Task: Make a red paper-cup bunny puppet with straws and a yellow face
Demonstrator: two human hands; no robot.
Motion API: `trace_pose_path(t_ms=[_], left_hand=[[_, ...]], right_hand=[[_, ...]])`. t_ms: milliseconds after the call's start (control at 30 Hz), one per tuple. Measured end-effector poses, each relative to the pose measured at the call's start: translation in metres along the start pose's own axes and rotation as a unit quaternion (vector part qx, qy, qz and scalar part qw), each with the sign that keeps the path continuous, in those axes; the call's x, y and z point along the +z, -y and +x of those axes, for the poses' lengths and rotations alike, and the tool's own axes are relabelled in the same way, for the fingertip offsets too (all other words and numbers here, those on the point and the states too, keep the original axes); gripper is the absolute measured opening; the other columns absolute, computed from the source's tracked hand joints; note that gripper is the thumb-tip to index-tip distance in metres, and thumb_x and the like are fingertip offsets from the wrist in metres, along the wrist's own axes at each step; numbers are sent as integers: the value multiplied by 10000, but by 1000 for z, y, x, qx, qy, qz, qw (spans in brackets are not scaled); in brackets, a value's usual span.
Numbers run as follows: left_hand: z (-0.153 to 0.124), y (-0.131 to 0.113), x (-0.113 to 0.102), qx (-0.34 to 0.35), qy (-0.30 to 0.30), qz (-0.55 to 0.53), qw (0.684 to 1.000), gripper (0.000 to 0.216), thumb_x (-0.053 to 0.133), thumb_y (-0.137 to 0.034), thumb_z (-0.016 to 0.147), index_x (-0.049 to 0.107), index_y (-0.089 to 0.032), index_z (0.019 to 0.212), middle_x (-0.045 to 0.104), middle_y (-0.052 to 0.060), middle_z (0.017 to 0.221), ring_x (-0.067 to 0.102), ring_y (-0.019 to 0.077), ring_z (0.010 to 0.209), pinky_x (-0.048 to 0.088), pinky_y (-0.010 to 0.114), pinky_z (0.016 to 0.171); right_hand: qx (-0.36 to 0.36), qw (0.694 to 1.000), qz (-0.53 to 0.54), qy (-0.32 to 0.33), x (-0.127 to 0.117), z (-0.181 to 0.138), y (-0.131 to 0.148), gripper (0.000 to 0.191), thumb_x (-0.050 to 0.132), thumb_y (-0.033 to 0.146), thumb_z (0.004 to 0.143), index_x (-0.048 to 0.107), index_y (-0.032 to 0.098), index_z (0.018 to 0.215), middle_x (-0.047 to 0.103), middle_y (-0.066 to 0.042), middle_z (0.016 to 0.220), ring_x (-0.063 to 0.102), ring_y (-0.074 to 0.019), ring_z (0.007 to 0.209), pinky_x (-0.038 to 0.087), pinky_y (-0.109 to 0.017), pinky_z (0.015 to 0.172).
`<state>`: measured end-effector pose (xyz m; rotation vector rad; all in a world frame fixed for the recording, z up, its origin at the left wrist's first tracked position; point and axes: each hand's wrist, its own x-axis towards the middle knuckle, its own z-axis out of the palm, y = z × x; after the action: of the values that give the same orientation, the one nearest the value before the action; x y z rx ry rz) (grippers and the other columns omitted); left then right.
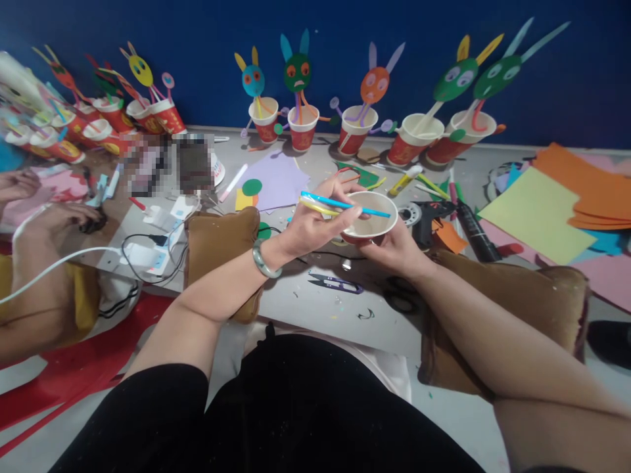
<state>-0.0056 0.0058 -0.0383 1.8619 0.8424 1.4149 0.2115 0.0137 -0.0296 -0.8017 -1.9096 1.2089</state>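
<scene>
Yellowish print marks the red-and-white paper cups along the dark blue wall, but it is too small to read; the red lettering on a white cup (217, 172) at the left is blurred too. Five of the red-and-white paper cups (304, 136) stand in the row ahead, each carrying one oval-headed paper figure (298, 71) with two long ears — three green heads, one blue, one orange. More cups crowd the far left, too overlapped to count surely.

One further red-and-white paper cup (362, 228) is held above the table, its mouth facing up, gripped by the right hand (393, 249). The left hand (329, 215) pinches two thin sticks, one bright blue (371, 210) and one yellow (318, 207); the blue one crosses the cup's mouth. Below lies one pair of dark-handled metal snips (336, 283) — between two brown fabric cushions (217, 256), one under each forearm.
</scene>
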Motion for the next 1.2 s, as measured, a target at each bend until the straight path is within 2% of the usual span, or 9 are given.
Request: trace_pose_path(t_ms=[133,200,367,600,733,867,1200], left_hand=[[-2,10,0,39,-22,-35,998,354,749,-588,1065,666,-251,1131,827,64,1241,743,318,1435,530,681,1286],[-2,13,0,43,-26,-49,998,346,772,-575,1055,665,-253,1126,836,51,1223,741,313,1445,545,661,1280],[0,6,1,31,-22,-64,997,370,787,-599,1040,658,-255,1080,842,41,1134,745,318,1444,599,642,1232],[1,-13,4,-5,-35,-95,995,368,859,-552,994,644,-254,1010,838,37,996,752,341,1425,530,664,1299],[1,-14,2,-17,-19,-89,996,366,861,-561,988,667,-253,1021,827,28,960,750,334,1416,520,669,1297],[0,-9,-2,-12,-7,-79,997,355,857,-565,993,683,-258,1033,817,27,988,755,326,1393,519,659,1294],[4,-10,-1,-4,4,-74,997,399,830,-620,1006,694,-245,1007,789,13,951,816,263,1198,639,511,1124]], right_hand=[[-27,1000,-6,-9,0,2,-3,830,978,587,817,641,277,1508,735,-159,1489,701,-401,1410,531,-593,1291],[-31,999,-4,-13,1,2,-3,851,980,581,813,640,279,1533,739,-161,1493,694,-414,1419,516,-607,1303],[-21,1000,2,-14,2,1,-2,911,981,603,801,624,296,1581,733,-146,1527,679,-409,1448,496,-589,1328],[-28,999,-6,-29,1,2,-2,875,988,638,782,656,292,1514,763,-141,1439,710,-400,1386,529,-590,1287],[-27,999,-13,-36,1,2,-4,837,995,658,764,676,293,1446,774,-134,1382,729,-385,1325,556,-574,1257],[-32,999,-13,-41,2,1,-6,767,984,635,783,686,279,1394,756,-139,1425,731,-377,1330,587,-553,1225],[-50,998,-20,-31,3,2,-5,734,964,493,807,684,279,1450,744,-155,1516,704,-401,1425,529,-586,1302]])
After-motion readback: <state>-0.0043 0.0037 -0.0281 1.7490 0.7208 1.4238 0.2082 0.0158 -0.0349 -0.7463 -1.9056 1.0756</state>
